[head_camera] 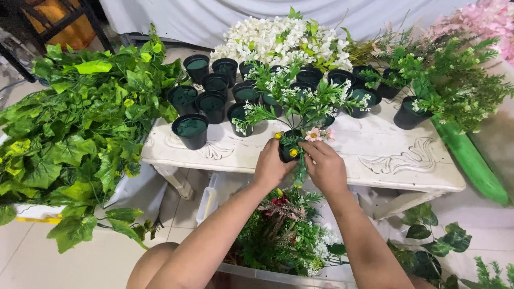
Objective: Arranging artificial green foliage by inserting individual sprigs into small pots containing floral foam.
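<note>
Pot (289, 153), small and black, is set at the near edge of the white table (407, 160), with green sprigs, a pale pink flower (314, 134) and small yellow buds standing in it. It is gripped from the left by the left hand (271, 167), whose fingers are curled around its side. The right hand (325, 166) is pressed close on the pot's right, its fingers bent in toward the stems; whether a stem is pinched cannot be told.

Farther back on the table, a cluster of empty black pots (211, 91) filled with green foam is seen, one of them (191, 130) standing alone near left. White blossoms (278, 40) are heaped at the far edge, and ferny potted sprigs (444, 80) crowd the right. Leafy green vines (80, 134) spill over at the left. Below the forearms, near, a clear bin (278, 235) of mixed greenery is placed on the tiled floor.
</note>
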